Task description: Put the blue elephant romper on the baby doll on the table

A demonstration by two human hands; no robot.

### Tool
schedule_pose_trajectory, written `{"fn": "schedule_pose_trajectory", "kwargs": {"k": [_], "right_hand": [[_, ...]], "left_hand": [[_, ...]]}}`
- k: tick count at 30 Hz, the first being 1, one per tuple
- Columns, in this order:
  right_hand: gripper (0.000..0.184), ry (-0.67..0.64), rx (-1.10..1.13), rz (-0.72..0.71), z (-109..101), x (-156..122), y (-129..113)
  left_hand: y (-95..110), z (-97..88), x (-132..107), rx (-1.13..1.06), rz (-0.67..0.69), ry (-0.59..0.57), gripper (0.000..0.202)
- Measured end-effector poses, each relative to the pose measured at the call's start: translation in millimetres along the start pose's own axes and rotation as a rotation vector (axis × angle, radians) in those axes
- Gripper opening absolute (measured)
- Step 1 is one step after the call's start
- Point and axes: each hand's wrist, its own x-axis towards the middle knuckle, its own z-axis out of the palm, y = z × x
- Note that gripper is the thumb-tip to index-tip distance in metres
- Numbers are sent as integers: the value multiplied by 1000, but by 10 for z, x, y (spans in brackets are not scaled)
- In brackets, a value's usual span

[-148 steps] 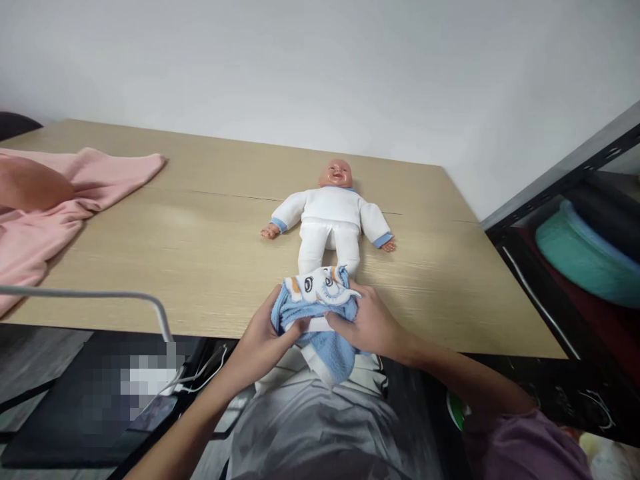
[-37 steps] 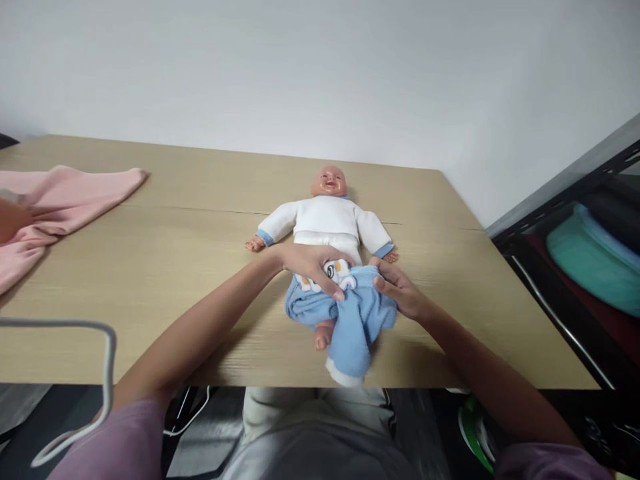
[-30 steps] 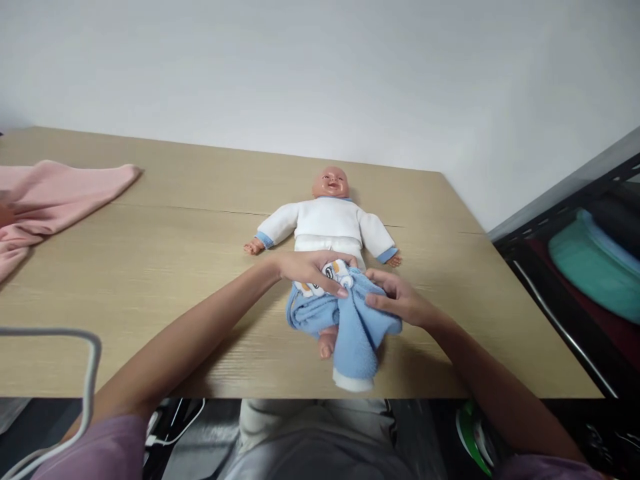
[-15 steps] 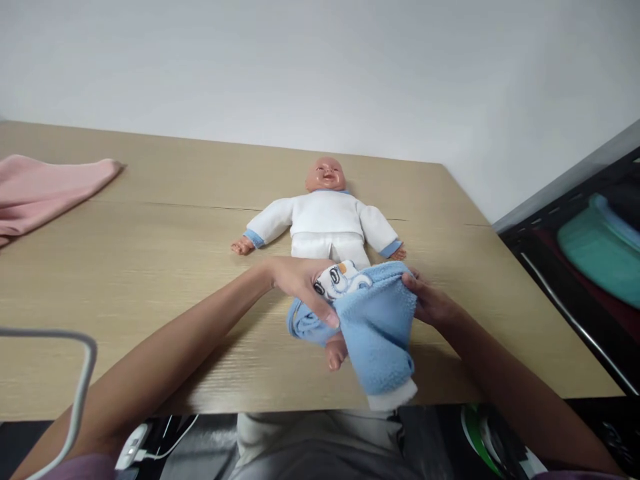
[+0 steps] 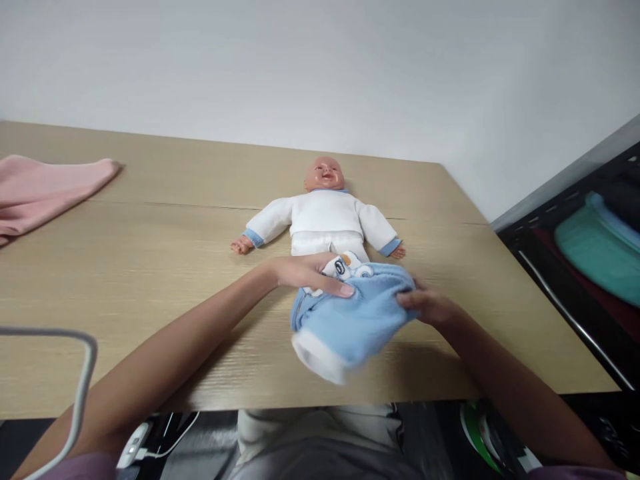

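A baby doll (image 5: 326, 212) in a white top with blue cuffs and white trousers lies face up, its head toward the wall. Over its lower legs is a small blue fleece garment (image 5: 367, 320) with a white cuff and a stitched cartoon face; whether it is a top or trousers I cannot tell. My left hand (image 5: 317, 275) grips the garment's upper left part, thumb on top, fingers partly under it. At the right edge, my right hand (image 5: 425, 301) pinches the fabric between thumb and fingers. The doll's feet are hidden beneath the cloth.
A pink cloth (image 5: 50, 190) lies at the table's left end. On the right, a dark rack (image 5: 565, 303) holds a turquoise item (image 5: 600, 247). A pale cable (image 5: 85, 373) crosses the lower left, near my left arm. The wooden table (image 5: 175, 247) meets the wall behind.
The garment's white-cuffed end has swung from the lower right to the lower left, covering the doll's foot that showed before. Both hands keep hold, with my right hand's grip shifted slightly.
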Motion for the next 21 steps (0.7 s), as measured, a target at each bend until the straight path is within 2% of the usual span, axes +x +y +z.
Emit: {"fn": "schedule_pose_trajectory", "kwargs": {"k": [3, 6, 10, 13, 16, 19, 21], "right_hand": [[48, 111, 136, 36, -14, 83, 27], [43, 140, 160, 60, -26, 142, 110], [41, 59, 60, 121, -64, 102, 223], [51, -104, -36, 142, -56, 37, 191], [61, -250, -47, 121, -4, 6, 116], [66, -187, 31, 77, 42, 10, 105], [62, -116, 102, 55, 58, 19, 127]], "left_hand": [[-65, -47, -30, -80, -4, -105, 60], [-119, -47, -23, -2, 19, -109, 50], [-120, -17, 12, 105, 31, -12, 41], [-83, 2, 34, 104, 58, 22, 38], [-54, 13, 47, 78, 65, -2, 40], [-46, 6, 37, 60, 34, -32, 40], [-48, -7, 20, 55, 15, -24, 41]]}}
